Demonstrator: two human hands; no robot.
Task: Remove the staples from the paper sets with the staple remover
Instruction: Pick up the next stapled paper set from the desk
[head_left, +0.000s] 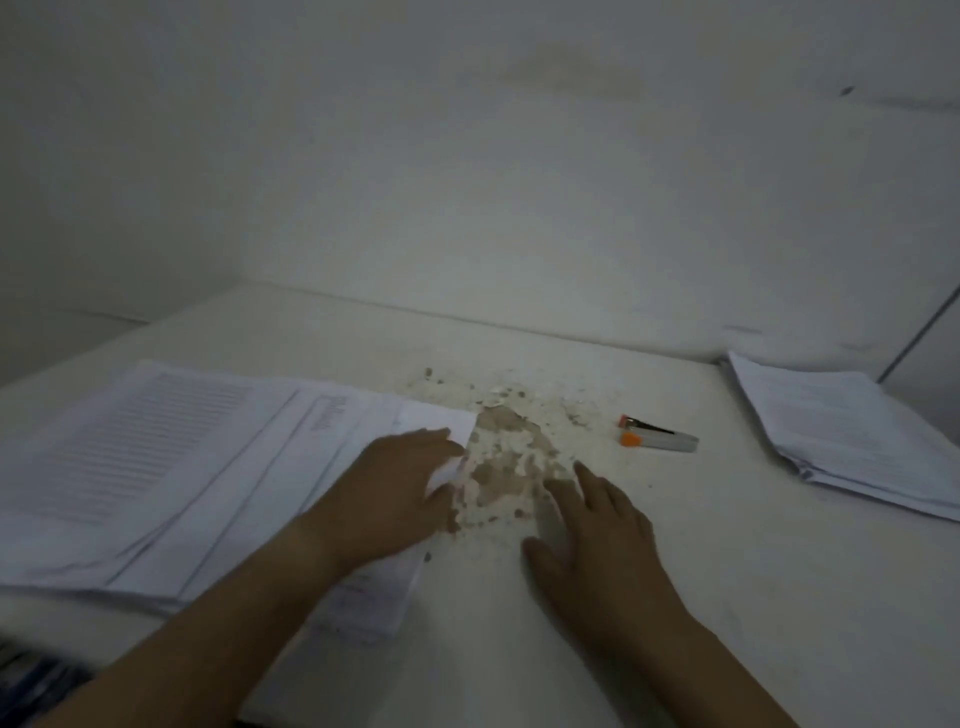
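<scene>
Papers (171, 467) lie under the flat, spread left hand (395, 488); right hand (597, 540) spread, seemingly on the table (727, 597); remover (657, 435) apart.

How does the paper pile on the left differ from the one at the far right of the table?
The left pile is fanned out, its sheets offset from each other; the right pile is stacked more squarely. The left pile lies nearer the camera, with the left hand resting on its edge; the right pile lies untouched, beyond the staple remover. Printed text shows on the left pile; the right's print is too faint to read. Both are white sheets lying flat on the table.
</scene>
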